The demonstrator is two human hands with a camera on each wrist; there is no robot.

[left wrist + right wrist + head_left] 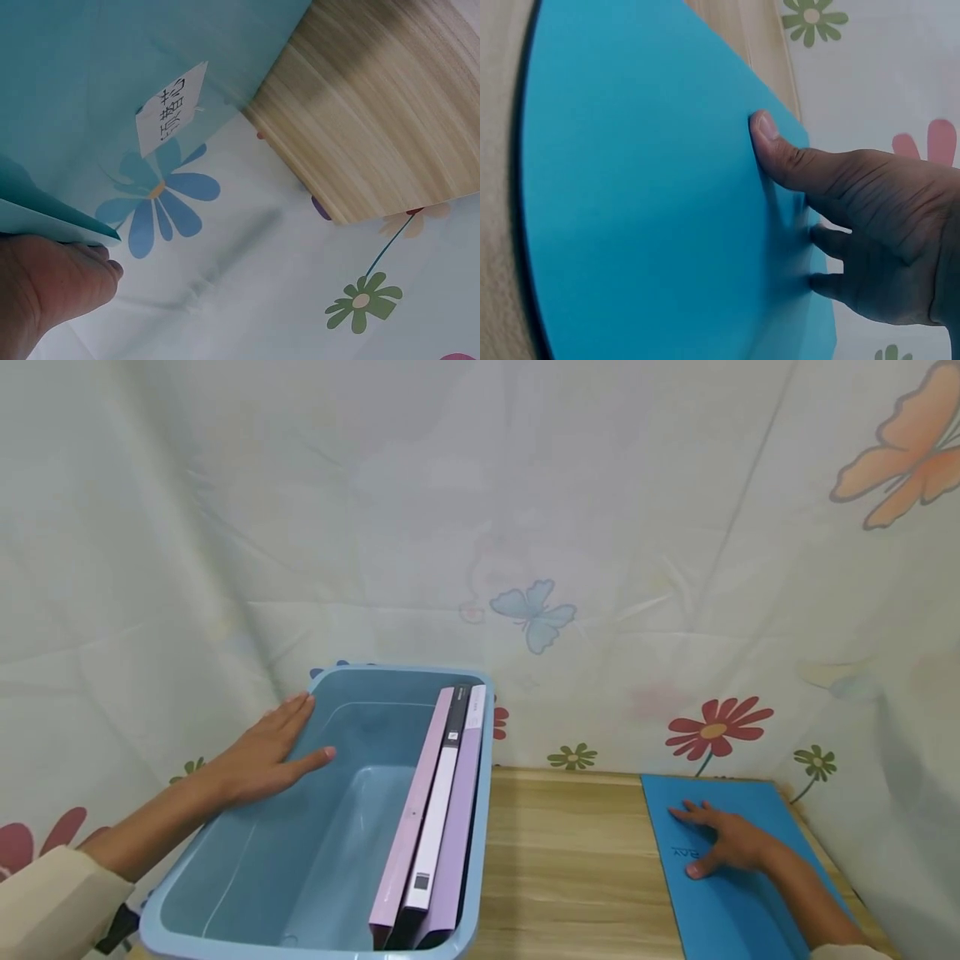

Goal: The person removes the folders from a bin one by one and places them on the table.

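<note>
My left hand (262, 760) rests on the left rim of a light blue plastic tub (486, 827), fingers fairly straight and thumb stretched inward. In the left wrist view this hand (64, 281) lies at the tub's edge. Along the tub's right wall lean three slim boxes: a pink one (414, 810), a white and black one (438, 818) and a lilac one (463, 810). To the right, my right hand (731, 839) is spread over a flat blue rectangular panel (735, 910) with dark lettering. The right wrist view has its thumb and fingertips at the blue surface.
Both tub and panel are on a wood-grain table (577, 860). Behind it hangs a pale curtain (405, 527) printed with flowers and butterflies. A white label (172, 109) with handwriting shows on the tub in the left wrist view.
</note>
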